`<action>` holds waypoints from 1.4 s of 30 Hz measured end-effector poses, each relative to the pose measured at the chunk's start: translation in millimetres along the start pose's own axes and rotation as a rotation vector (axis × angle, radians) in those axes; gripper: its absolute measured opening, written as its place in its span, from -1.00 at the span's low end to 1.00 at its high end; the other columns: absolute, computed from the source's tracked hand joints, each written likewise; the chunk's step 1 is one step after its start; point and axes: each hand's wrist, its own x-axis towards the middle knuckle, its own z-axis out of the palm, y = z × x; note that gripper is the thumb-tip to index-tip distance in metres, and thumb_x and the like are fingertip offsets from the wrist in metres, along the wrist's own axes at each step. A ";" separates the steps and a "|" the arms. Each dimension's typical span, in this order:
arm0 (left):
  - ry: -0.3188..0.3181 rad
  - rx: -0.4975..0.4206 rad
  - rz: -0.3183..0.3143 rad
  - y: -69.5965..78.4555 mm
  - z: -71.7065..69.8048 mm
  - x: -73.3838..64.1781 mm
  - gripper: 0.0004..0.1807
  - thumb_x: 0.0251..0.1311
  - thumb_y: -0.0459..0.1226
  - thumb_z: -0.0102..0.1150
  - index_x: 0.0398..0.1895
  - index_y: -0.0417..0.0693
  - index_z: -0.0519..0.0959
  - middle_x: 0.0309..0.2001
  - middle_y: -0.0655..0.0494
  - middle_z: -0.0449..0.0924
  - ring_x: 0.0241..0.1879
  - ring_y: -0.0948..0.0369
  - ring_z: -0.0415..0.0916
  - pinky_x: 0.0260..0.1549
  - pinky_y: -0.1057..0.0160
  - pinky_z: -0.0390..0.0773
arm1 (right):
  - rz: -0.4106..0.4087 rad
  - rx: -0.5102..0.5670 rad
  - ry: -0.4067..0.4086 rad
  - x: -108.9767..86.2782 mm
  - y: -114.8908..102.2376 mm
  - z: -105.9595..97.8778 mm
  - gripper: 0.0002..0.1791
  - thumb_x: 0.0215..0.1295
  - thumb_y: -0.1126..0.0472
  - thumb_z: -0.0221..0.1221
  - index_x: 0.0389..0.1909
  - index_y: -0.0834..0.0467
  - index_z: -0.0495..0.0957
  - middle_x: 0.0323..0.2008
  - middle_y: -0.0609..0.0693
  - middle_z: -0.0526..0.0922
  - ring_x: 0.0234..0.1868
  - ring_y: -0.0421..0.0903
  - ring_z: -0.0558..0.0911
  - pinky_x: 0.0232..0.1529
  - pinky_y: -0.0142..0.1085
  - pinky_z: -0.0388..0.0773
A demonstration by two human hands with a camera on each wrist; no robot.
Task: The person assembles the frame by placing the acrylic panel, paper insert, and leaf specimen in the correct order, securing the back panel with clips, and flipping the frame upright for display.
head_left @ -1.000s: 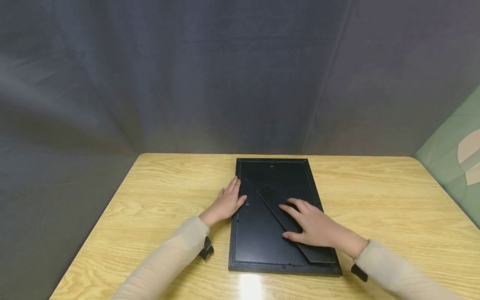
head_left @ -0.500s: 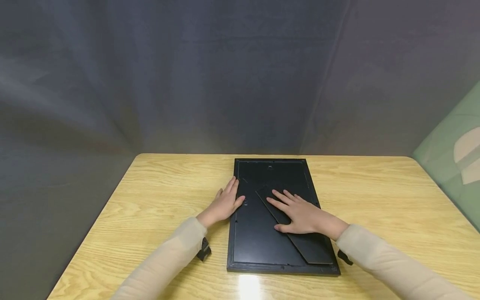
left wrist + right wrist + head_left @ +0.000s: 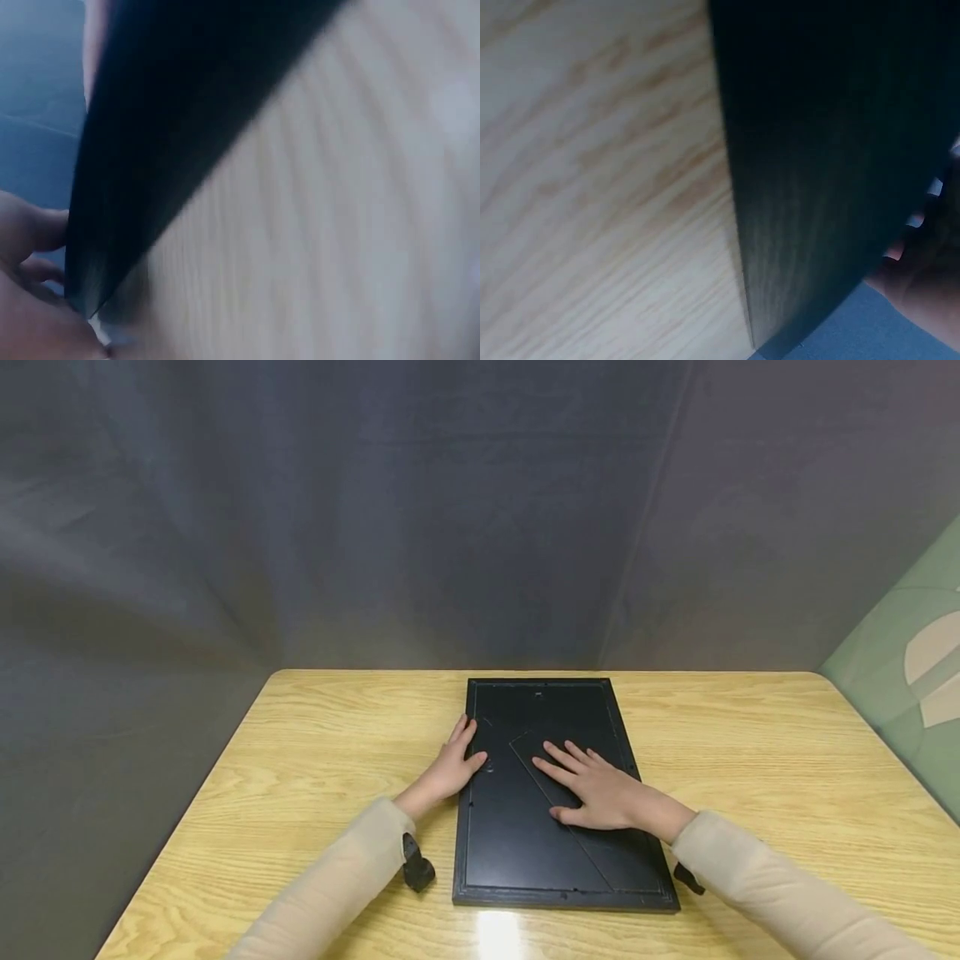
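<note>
A black picture frame point(image 3: 510, 839) lies face down on the wooden table, its backing up. On that backing, a slanted easel leg point(image 3: 626, 860) lies flush, only its thin outline showing. My right hand point(image 3: 607, 793) rests flat across the leg with fingers spread, covering part of it. At the frame's left edge my left hand point(image 3: 448, 770) touches the border, fingers straight along the side and thumb over the backing. The left wrist view has the frame's dark side wall point(image 3: 172, 112) beside that hand; the right wrist view shows the opposite side wall point(image 3: 817, 150).
The pale wooden table point(image 3: 337, 727) runs out on both sides of the frame. A dark grey curtain point(image 3: 450, 527) hangs behind its far edge. Green patterned fabric point(image 3: 892, 652) stands at the right. Dark wrist devices point(image 3: 417, 868) show below the sleeves.
My right hand has moved left and slightly away from me, flattening on the easel leg. The leg, slightly raised before, now lies level with the backing. My left hand has stayed at the edge.
</note>
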 end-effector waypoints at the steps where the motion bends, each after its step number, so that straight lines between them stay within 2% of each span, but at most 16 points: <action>1: 0.012 -0.047 -0.025 0.6 1.4 0.1 -0.34 0.42 -0.30 -0.12 0.49 -0.23 -0.07 0.55 -0.14 -0.35 0.51 -0.15 -0.29 0.43 -0.26 -0.16 | -0.001 0.001 0.000 0.0 0.3 0.5 -0.22 0.33 -0.17 0.05 0.49 -0.02 0.05 0.53 0.11 -0.07 0.51 0.28 -0.05 0.43 0.25 -0.02; 3: 0.038 -0.113 -0.063 1.9 3.8 0.0 -0.34 0.42 -0.31 -0.11 0.50 -0.16 -0.05 0.55 -0.07 -0.35 0.52 -0.13 -0.32 0.45 -0.23 -0.18 | -0.002 0.001 0.002 0.1 0.9 1.3 -0.22 0.33 -0.17 0.05 0.49 -0.02 0.03 0.53 0.11 -0.08 0.51 0.27 -0.06 0.43 0.25 -0.03; 6: 0.073 -0.173 -0.079 3.6 6.2 -0.6 -0.35 0.39 -0.34 -0.09 0.50 -0.14 -0.02 0.56 -0.05 -0.32 0.52 -0.11 -0.33 0.45 -0.23 -0.20 | -0.003 0.006 0.005 0.1 1.7 2.1 -0.21 0.34 -0.17 0.04 0.49 -0.02 0.02 0.53 0.11 -0.09 0.51 0.27 -0.07 0.44 0.25 -0.05; 12: 0.134 -0.229 -0.098 4.3 9.4 0.2 -0.34 0.31 -0.40 0.00 0.46 -0.13 0.10 0.55 -0.06 -0.24 0.52 -0.10 -0.27 0.46 -0.17 -0.10 | -0.005 0.025 0.003 -0.8 2.6 5.3 -0.21 0.35 -0.18 0.03 0.50 -0.02 0.00 0.54 0.11 -0.12 0.52 0.27 -0.11 0.44 0.27 -0.11; 17: 0.157 -0.248 -0.107 4.8 8.7 2.6 -0.33 0.23 -0.42 0.07 0.43 -0.12 0.18 0.55 -0.06 -0.19 0.49 -0.14 -0.12 0.45 -0.09 0.03 | 0.003 0.044 0.010 -2.0 2.2 7.8 -0.19 0.35 -0.18 0.02 0.51 0.00 -0.03 0.54 0.12 -0.16 0.52 0.28 -0.16 0.43 0.29 -0.18; 21: 0.162 -0.221 -0.112 4.2 6.2 3.6 -0.34 0.20 -0.41 0.09 0.41 -0.11 0.22 0.54 -0.08 -0.17 0.47 -0.19 -0.07 0.43 -0.11 0.09 | -0.001 0.047 0.004 -1.4 1.1 8.7 -0.17 0.36 -0.23 -0.01 0.51 0.01 -0.05 0.54 0.12 -0.20 0.52 0.27 -0.20 0.44 0.28 -0.22; 27: 0.159 -0.165 -0.125 4.2 2.1 4.1 -0.36 0.18 -0.38 0.12 0.39 -0.08 0.28 0.54 -0.07 -0.16 0.49 -0.15 -0.13 0.43 -0.12 0.09 | 0.000 0.043 -0.007 -0.5 0.4 9.4 -0.16 0.36 -0.26 -0.03 0.52 0.00 -0.08 0.55 0.10 -0.22 0.53 0.25 -0.22 0.45 0.27 -0.24; 35: 0.119 -0.161 -0.147 3.3 -3.7 6.0 -0.36 0.14 -0.44 0.14 0.35 -0.13 0.33 0.53 -0.13 -0.16 0.47 -0.21 -0.07 0.39 -0.13 0.18 | 0.001 0.058 -0.022 -3.1 0.6 12.6 -0.15 0.36 -0.28 -0.05 0.52 0.01 -0.09 0.55 0.11 -0.24 0.53 0.26 -0.24 0.45 0.27 -0.27; 37: 0.118 -0.145 -0.147 4.8 -5.1 6.4 -0.37 0.14 -0.46 0.11 0.35 -0.15 0.33 0.53 -0.14 -0.14 0.47 -0.19 -0.08 0.40 -0.13 0.15 | 0.001 0.055 -0.023 -2.4 0.5 12.0 -0.15 0.36 -0.29 -0.06 0.52 0.00 -0.10 0.55 0.10 -0.25 0.53 0.25 -0.24 0.45 0.26 -0.27; 40: 0.128 -0.071 -0.111 12.0 -4.7 6.3 -0.39 0.13 -0.49 0.04 0.34 -0.26 0.30 0.51 -0.22 -0.11 0.48 -0.19 -0.10 0.43 -0.14 0.08 | 0.004 0.056 -0.024 -1.0 0.3 9.7 -0.14 0.35 -0.30 -0.06 0.52 -0.01 -0.10 0.55 0.10 -0.25 0.53 0.24 -0.25 0.45 0.26 -0.28; 42: 0.123 0.043 -0.083 19.3 -1.7 4.8 -0.40 0.18 -0.46 0.01 0.34 -0.35 0.25 0.49 -0.29 -0.10 0.49 -0.19 -0.13 0.44 -0.14 0.03 | 0.010 0.056 -0.031 -0.6 0.1 7.7 -0.14 0.35 -0.30 -0.05 0.52 -0.01 -0.11 0.55 0.09 -0.26 0.53 0.23 -0.25 0.45 0.25 -0.28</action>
